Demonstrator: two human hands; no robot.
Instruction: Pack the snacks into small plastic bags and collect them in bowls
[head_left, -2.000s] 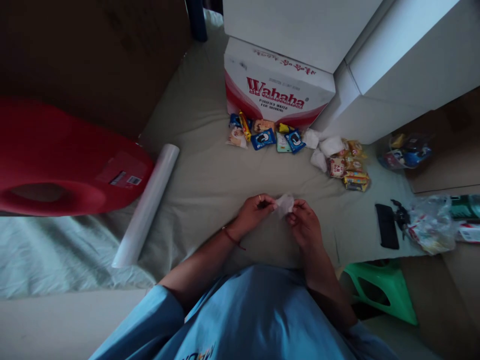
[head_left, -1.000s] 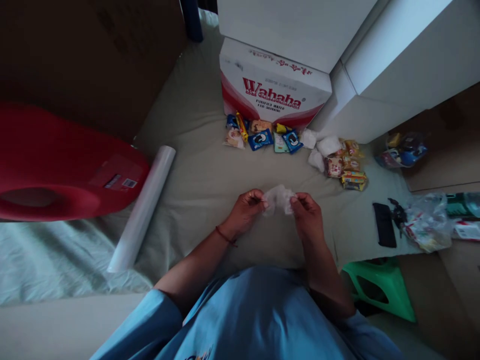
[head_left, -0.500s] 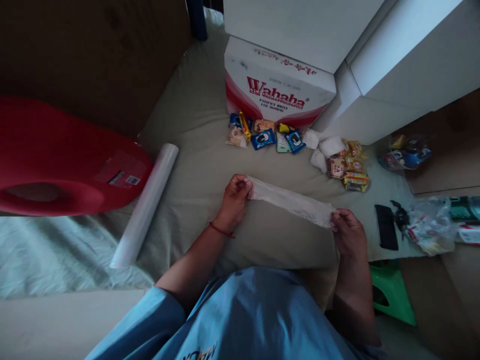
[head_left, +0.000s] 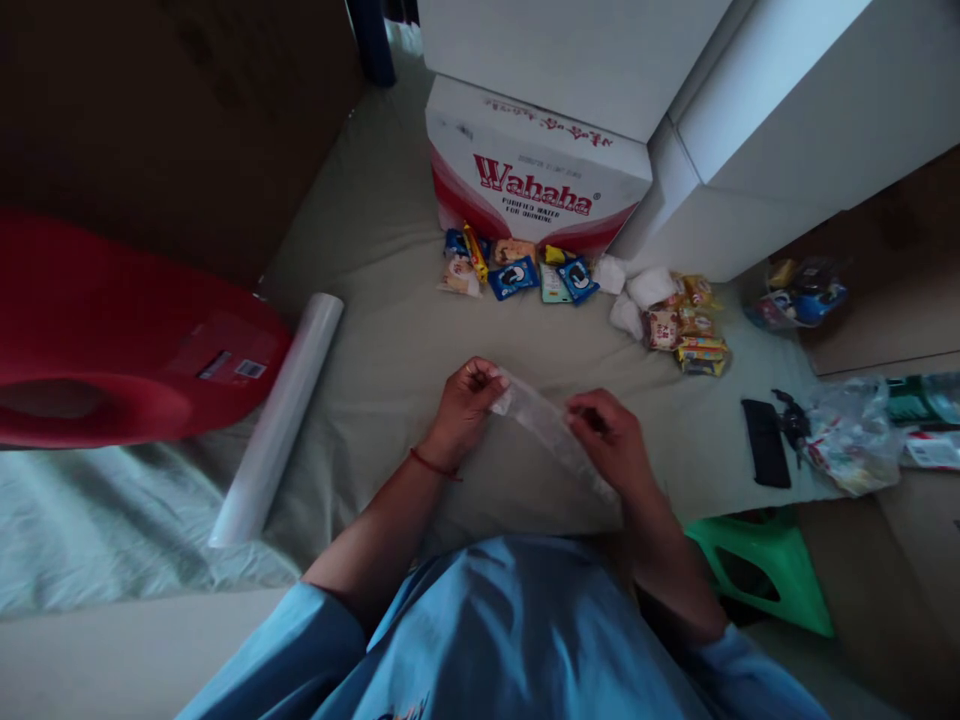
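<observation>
A narrow strip of thin, see-through plastic (head_left: 536,415) slants down to the right between my hands, above the bed-like surface. My left hand (head_left: 466,400) pinches its upper left end between thumb and fingers. My right hand (head_left: 611,437) is at the strip's middle, with thumb and curled fingertips closed at its edge; the exact contact is blurred. Past those fingertips the strip's free end hangs down towards my lap. Beyond my hands lie small wrapped snacks (head_left: 514,278) and crumpled white wads (head_left: 651,287).
On the left, a roll of clear plastic (head_left: 277,420) lies beside a large red plastic object (head_left: 135,330). A Wahaha carton (head_left: 536,165) stands at the back. To the right are a black phone (head_left: 765,443), keys (head_left: 792,420), a plastic bag (head_left: 855,440) and a green stool (head_left: 772,570).
My right hand has left the strip's far end and come left to its middle. The once stretched strip now droops at its right end. My left hand keeps its pinch.
</observation>
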